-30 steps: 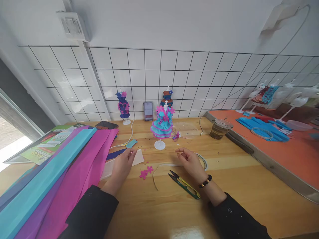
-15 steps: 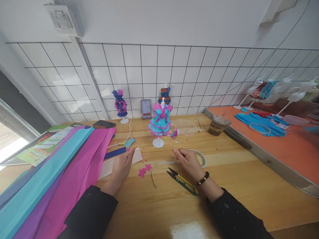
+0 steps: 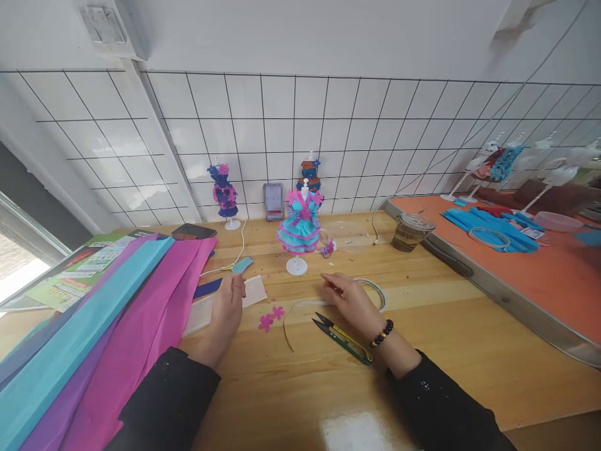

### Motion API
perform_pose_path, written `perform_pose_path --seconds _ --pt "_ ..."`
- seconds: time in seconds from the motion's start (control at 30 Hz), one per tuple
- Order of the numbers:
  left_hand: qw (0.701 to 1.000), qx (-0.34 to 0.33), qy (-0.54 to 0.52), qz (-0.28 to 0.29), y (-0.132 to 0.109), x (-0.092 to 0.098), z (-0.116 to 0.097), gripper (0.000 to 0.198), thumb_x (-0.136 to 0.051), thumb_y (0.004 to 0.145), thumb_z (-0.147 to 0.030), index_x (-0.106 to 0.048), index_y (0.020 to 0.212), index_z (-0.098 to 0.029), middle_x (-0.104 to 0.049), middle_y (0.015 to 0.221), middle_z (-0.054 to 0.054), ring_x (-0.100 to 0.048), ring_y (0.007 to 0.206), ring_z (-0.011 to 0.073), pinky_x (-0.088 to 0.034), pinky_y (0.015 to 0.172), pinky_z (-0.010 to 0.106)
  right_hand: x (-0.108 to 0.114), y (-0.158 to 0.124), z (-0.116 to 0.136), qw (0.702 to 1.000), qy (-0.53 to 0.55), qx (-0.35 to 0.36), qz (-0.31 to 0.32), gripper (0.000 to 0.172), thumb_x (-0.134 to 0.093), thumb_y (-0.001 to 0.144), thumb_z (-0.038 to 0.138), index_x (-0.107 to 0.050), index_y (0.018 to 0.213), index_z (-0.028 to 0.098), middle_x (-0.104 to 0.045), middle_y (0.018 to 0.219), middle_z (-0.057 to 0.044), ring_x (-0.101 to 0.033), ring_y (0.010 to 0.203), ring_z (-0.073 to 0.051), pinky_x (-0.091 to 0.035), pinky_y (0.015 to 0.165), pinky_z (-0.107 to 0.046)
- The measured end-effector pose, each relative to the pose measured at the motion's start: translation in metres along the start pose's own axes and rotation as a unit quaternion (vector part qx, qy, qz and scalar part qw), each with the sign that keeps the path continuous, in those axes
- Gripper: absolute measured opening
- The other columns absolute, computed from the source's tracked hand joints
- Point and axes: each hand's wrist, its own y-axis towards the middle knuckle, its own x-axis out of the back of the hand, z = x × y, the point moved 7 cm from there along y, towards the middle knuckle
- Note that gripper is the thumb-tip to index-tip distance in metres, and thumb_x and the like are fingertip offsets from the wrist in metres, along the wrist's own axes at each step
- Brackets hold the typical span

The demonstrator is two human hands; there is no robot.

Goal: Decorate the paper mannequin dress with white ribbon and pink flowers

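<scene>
My left hand (image 3: 226, 313) is over the white paper strips (image 3: 253, 290) on the left, its fingers curled in and nothing seen in them. My right hand (image 3: 351, 302) hovers above the roll of double-sided tape (image 3: 379, 291), fingers loosely stretched and holding nothing. A loose end of tape runs out leftward beneath it. Green-and-yellow thread snips (image 3: 345, 341) lie below the right hand, blades pointing left. Two pink flower cut-outs (image 3: 271, 318) rest between the hands. Behind them stands a small dress form (image 3: 298, 228) in a turquoise and pink ruffled dress.
Long turquoise, purple and pink sheets (image 3: 141, 300) cover the left side. At the back are a navy-and-pink dress form (image 3: 226, 194), another in brown and blue (image 3: 310, 172) and a phone (image 3: 273, 202). A cup (image 3: 412, 232) stands right, beside an orange-topped table (image 3: 507, 288).
My left hand has turned, its fingers now curled upward. My right fingers have straightened from a looser curl. The view has tilted slightly; the things on the table have stayed put.
</scene>
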Motion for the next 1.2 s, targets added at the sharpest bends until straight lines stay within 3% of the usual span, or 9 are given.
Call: perform_pose_path --seconds 0.1,0.2,0.33,0.47,0.63,0.73,0.87,1.03,1.2 --pt "0.999 -0.006 -0.049 -0.005 0.001 -0.003 0.004 0.021 -0.035 0.087 -0.035 -0.044 0.098 -0.019 -0.049 0.063 -0.003 -0.049 0.060 0.0142 -0.039 0.061 0.028 -0.004 0.000 -0.004 0.999 0.028 -0.030 0.004 0.034 -0.047 0.080 0.018 -0.059 0.112 0.018 -0.066 0.084 -0.005 -0.059 0.078 -0.016 -0.046 0.073 -0.031" --pt "0.997 -0.014 -0.080 0.000 0.002 -0.008 0.007 0.041 -0.044 0.082 -0.032 -0.035 0.120 -0.018 -0.055 0.073 -0.001 -0.053 0.068 0.0143 -0.042 0.066 0.029 -0.006 -0.001 -0.005 0.997 0.053 -0.061 0.014 0.036 -0.051 0.080 0.025 -0.058 0.114 0.017 -0.067 0.078 -0.003 -0.060 0.072 -0.015 -0.047 0.070 -0.029" --pt "0.995 -0.014 -0.095 -0.003 0.006 -0.010 0.011 0.056 -0.052 0.077 -0.031 -0.032 0.128 -0.019 -0.057 0.084 0.002 -0.055 0.077 0.0147 -0.044 0.069 0.028 -0.005 -0.001 -0.001 0.996 0.045 -0.069 0.019 0.038 -0.044 0.086 0.035 -0.059 0.114 0.014 -0.065 0.066 -0.002 -0.059 0.063 -0.015 -0.046 0.065 -0.028" --pt "0.997 -0.008 -0.078 -0.012 0.010 -0.008 0.014 0.060 -0.052 0.077 -0.035 -0.030 0.131 -0.019 -0.058 0.086 0.003 -0.055 0.071 0.0140 -0.045 0.067 0.028 -0.004 -0.001 0.004 0.998 0.032 -0.054 0.021 0.038 -0.039 0.089 0.036 -0.060 0.112 0.016 -0.068 0.074 -0.006 -0.063 0.071 -0.018 -0.047 0.068 -0.029" --pt "0.999 -0.014 0.020 0.046 0.021 -0.018 0.005 0.048 -0.053 0.075 -0.043 -0.052 0.116 -0.019 -0.063 0.098 0.006 -0.057 0.085 0.0184 -0.043 0.080 0.034 -0.006 0.000 0.005 0.999 0.018 -0.042 0.028 0.034 -0.041 0.088 0.031 -0.062 0.111 0.016 -0.069 0.099 -0.010 -0.063 0.089 -0.020 -0.046 0.080 -0.031" --pt "0.988 -0.031 0.042 0.144 0.030 -0.042 -0.010 0.040 -0.054 0.073 -0.045 -0.063 0.100 -0.017 -0.064 0.103 0.008 -0.057 0.091 0.0215 -0.043 0.082 0.034 -0.008 0.000 0.004 0.999 0.012 -0.040 0.032 0.033 -0.042 0.087 0.029 -0.062 0.109 0.016 -0.066 0.106 -0.010 -0.062 0.096 -0.020 -0.045 0.084 -0.031" --pt "0.977 0.025 -0.013 0.211 0.049 -0.081 -0.019 0.040 -0.056 0.070 -0.043 -0.067 0.097 -0.016 -0.069 0.087 0.007 -0.061 0.080 0.0213 -0.044 0.075 0.031 -0.008 0.001 0.005 0.999 0.007 -0.037 0.031 0.031 -0.042 0.087 0.027 -0.063 0.108 0.017 -0.067 0.105 -0.009 -0.062 0.095 -0.020 -0.045 0.084 -0.031" --pt "0.980 0.027 -0.020 0.195 0.073 -0.124 -0.023 0.040 -0.063 0.063 -0.038 -0.065 0.092 -0.011 -0.069 0.086 0.009 -0.061 0.074 0.0198 -0.043 0.061 0.025 -0.003 0.002 0.002 0.999 0.019 -0.034 0.014 0.029 -0.043 0.087 0.025 -0.064 0.105 0.017 -0.067 0.105 -0.008 -0.062 0.096 -0.019 -0.046 0.084 -0.031" --pt "0.989 0.030 0.027 0.143 0.082 -0.133 -0.021 0.033 -0.063 0.061 -0.040 -0.064 0.068 -0.009 -0.063 0.065 0.007 -0.055 0.062 0.0178 -0.034 0.051 0.024 -0.004 0.003 0.001 1.000 0.020 -0.019 0.010 0.030 -0.041 0.087 0.023 -0.065 0.104 0.018 -0.067 0.105 -0.007 -0.062 0.096 -0.019 -0.046 0.085 -0.031"
